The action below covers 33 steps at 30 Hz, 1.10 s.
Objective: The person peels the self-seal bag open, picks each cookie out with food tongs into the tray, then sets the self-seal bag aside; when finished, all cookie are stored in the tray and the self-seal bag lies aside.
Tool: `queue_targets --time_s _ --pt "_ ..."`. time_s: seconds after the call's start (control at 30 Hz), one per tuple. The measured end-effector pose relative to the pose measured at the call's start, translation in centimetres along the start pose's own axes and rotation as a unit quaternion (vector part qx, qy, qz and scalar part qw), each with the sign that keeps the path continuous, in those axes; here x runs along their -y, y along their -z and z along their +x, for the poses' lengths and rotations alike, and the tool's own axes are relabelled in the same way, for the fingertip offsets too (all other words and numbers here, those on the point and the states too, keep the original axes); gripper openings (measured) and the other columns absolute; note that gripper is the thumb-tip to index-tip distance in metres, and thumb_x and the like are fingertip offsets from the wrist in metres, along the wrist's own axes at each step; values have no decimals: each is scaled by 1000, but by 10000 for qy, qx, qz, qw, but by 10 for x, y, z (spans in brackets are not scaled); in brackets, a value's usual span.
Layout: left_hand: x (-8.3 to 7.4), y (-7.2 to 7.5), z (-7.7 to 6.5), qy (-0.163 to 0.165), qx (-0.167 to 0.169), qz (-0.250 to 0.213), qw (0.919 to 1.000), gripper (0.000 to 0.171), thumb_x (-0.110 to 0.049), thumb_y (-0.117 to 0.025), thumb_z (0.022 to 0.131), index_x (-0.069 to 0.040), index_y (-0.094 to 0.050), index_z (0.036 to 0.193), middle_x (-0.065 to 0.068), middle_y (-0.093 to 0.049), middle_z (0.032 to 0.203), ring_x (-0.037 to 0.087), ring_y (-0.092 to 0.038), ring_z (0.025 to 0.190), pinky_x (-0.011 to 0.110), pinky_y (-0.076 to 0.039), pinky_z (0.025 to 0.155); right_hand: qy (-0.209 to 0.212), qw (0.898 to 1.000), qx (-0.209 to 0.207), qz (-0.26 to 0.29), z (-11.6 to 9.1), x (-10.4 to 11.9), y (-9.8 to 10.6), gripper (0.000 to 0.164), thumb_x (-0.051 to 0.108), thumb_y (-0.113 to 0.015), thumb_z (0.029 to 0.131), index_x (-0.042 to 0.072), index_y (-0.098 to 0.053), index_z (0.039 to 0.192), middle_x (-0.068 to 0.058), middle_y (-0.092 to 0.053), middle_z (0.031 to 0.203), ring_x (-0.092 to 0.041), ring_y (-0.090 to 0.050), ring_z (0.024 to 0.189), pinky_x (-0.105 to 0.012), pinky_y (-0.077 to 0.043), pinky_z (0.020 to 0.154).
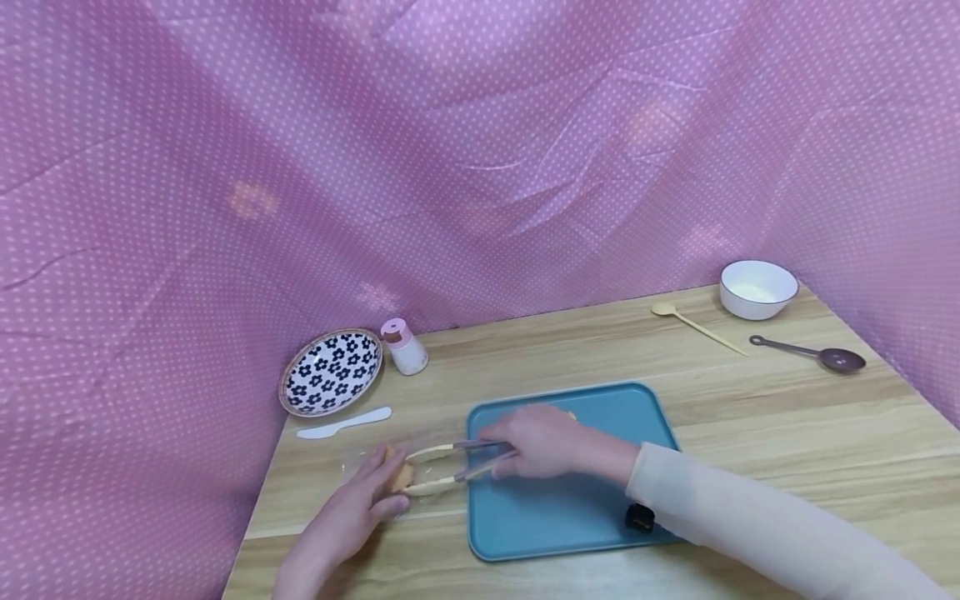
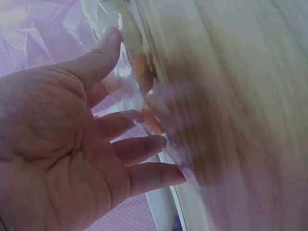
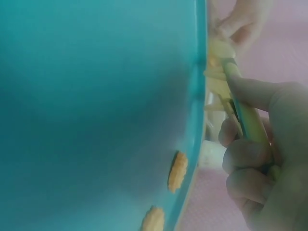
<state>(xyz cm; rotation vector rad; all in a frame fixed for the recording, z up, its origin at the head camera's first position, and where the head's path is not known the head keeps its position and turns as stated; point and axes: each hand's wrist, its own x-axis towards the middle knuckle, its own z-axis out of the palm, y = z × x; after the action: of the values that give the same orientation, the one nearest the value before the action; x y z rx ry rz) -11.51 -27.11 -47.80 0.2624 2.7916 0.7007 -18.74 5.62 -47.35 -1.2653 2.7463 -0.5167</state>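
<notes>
My right hand (image 1: 542, 442) grips tongs (image 1: 480, 473) with cream tips and grey handles, reaching left past the tray's edge. The tong tips stand apart on both sides of an orange-brown snack piece (image 1: 402, 477) at a clear plastic bag (image 2: 126, 67). My left hand (image 1: 363, 502) rests at the bag with its fingers spread, fingertips touching the film near the table. In the left wrist view its thumb lies along the film's upper edge. Two ridged golden biscuits (image 3: 178, 172) lie on the blue tray (image 1: 525, 533), near its far edge.
A white knife (image 1: 345, 423), a flower-patterned dish (image 1: 333, 372) and a pink-capped jar (image 1: 406, 347) are at the back left. To the far right are a white bowl (image 1: 758, 290), a cream spoon (image 1: 697, 327) and a dark spoon (image 1: 813, 353). Pink dotted cloth surrounds the table.
</notes>
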Motion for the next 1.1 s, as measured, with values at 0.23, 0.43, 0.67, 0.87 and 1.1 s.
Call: queue_targets --time_s 0.23,0.43,0.67,0.87,1.1 --pt "2 0 0 57 -17 40 10000 71 -47 -64 95 -34 -33 158 14 -21 171 39 -24 156 65 -24 125 -105 9997 -131 184 -17 -10 7 51 51 -71 90 37 -61 138 13 -74 118 -1 -64 87 -29 -56 77" --pt "1 0 0 63 -3 174 9998 71 -45 -63 97 -28 -33 159 12 -21 171 36 -22 158 62 -23 127 -377 9985 -273 282 -44 -20 23 50 50 -72 90 36 -62 137 18 -71 98 2 -55 71 -22 -49 64" --pt "3 0 0 54 -13 192 9998 71 -43 -64 97 -28 -33 159 12 -21 171 36 -22 158 62 -24 127 -805 9954 -494 164 -95 -45 43 51 47 -74 89 33 -63 137 21 -69 96 4 -57 74 -21 -49 63" --pt "1 0 0 32 13 161 9999 71 -42 -64 97 -28 -33 159 12 -20 171 36 -20 158 62 -22 127 -1286 9893 -651 216 -148 -66 56 54 50 -71 91 22 -65 137 7 -73 124 -3 -64 96 -31 -59 79" --pt "2 0 -2 10 -21 149 9999 71 -40 -64 97 -26 -33 159 12 -19 171 36 -20 158 62 -21 127 -1935 9762 -977 -23 -206 -93 69 54 54 -74 87 25 -67 132 11 -75 107 1 -61 88 -26 -53 69"
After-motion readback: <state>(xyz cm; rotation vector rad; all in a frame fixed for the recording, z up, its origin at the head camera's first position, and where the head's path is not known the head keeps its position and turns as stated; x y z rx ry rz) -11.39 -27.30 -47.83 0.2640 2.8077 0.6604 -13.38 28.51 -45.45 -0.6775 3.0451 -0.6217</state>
